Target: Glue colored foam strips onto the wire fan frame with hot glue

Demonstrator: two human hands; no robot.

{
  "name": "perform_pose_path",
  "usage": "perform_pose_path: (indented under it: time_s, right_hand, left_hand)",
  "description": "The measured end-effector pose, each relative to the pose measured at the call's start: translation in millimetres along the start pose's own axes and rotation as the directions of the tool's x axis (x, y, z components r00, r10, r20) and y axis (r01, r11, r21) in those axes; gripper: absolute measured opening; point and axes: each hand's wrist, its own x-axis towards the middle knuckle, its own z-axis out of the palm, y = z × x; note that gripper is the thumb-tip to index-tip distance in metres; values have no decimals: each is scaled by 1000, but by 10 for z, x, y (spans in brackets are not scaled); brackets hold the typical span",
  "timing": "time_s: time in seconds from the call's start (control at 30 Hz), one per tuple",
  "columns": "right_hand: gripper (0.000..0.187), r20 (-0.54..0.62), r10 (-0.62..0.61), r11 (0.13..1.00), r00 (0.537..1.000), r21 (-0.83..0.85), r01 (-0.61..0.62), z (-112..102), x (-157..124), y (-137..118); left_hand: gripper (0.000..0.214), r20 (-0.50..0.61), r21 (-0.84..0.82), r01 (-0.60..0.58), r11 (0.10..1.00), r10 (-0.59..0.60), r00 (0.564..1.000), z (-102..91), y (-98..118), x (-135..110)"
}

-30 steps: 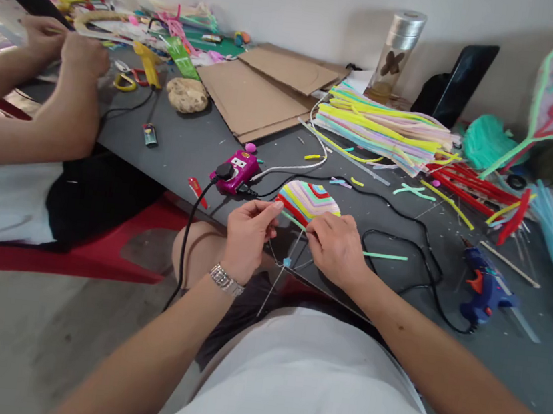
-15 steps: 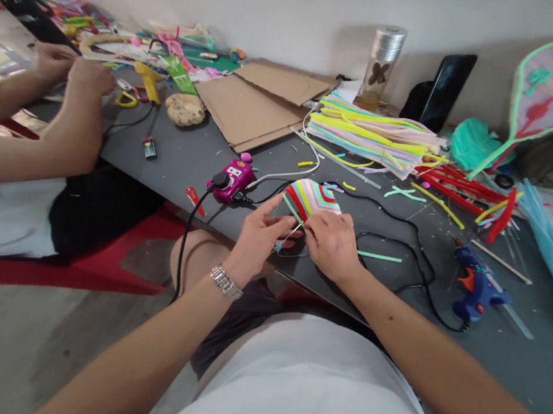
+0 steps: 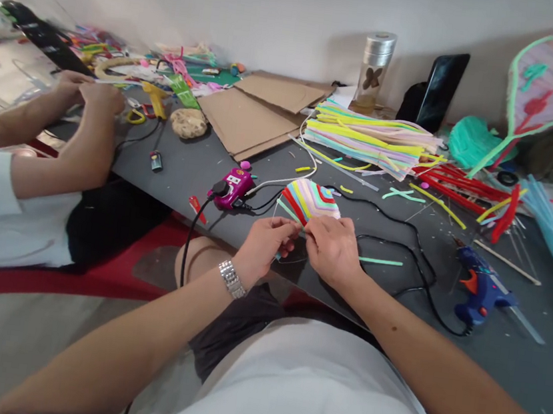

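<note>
A fan-shaped piece of striped pipe cleaners (image 3: pixel 312 198), in red, yellow, pink, white and mint, stands on a thin wire frame just over the table's front edge. My right hand (image 3: pixel 332 247) is closed on its lower right part, thumb and fingers pressed together. My left hand (image 3: pixel 269 243), with a metal watch at the wrist, pinches at the lower end of a mint green pipe cleaner (image 3: pixel 288 211) along the piece's left side. The fingertips of both hands nearly meet and hide that end. A loose mint pipe cleaner (image 3: pixel 381 261) lies right of my right hand.
A purple plug adapter (image 3: pixel 232 188) with cables sits left of my hands. On the right lie a blue glue gun (image 3: pixel 485 293) and its looping cord. Behind are a pipe cleaner bundle (image 3: pixel 370 141), cardboard (image 3: pixel 257 121) and a bottle (image 3: pixel 373 74). A co-worker's hands (image 3: pixel 86 93) work at left.
My left index finger, stretched along the mint pipe cleaner before, has drawn down, and the fingers now pinch near its lower end. My right hand keeps its grip. The view has shifted slightly left.
</note>
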Motion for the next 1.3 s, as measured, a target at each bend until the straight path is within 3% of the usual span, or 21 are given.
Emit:
perform_pose_path:
  time_s: [0.3, 0.53, 0.63, 0.73, 0.87, 1.03, 1.13, 1.3]
  right_hand:
    - [21, -129, -52, 997, 990, 47, 58, -13, -13, -35]
    - [21, -137, -178, 984, 974, -32, 175, -386, 247, -145]
    - [19, -15, -354, 933, 935, -68, 352, -551, 517, -179]
    - [21, 167, -412, 906, 896, -28, 422, -654, 729, -166]
    - [19, 320, -317, 947, 893, 49, 318, -779, 866, -132]
    - [14, 425, -197, 978, 884, 150, 146, -897, 952, -78]
    - [13, 462, -201, 967, 864, 237, 98, -893, 996, 4]
    - [16, 509, -326, 917, 797, 376, 135, -845, 1083, 163]
  left_hand:
    - [29, -27, 2, -116, 993, 116, 993, 33, -84, -67]
    - [21, 14, 14, -203, 979, 203, 979, 85, -160, -140]
    - [21, 23, 19, -232, 973, 231, 973, 121, -177, -166]
    - [26, 25, 30, -236, 971, 236, 972, 138, -170, -188]
    - [25, 58, 32, -219, 975, 217, 974, 146, -148, -209]
    - [28, 88, 26, -198, 980, 195, 977, 151, -159, -199]
    - [28, 105, 23, -186, 982, 182, 978, 156, -176, -184]
    - [30, 144, 27, -162, 986, 157, 977, 162, -159, -187]
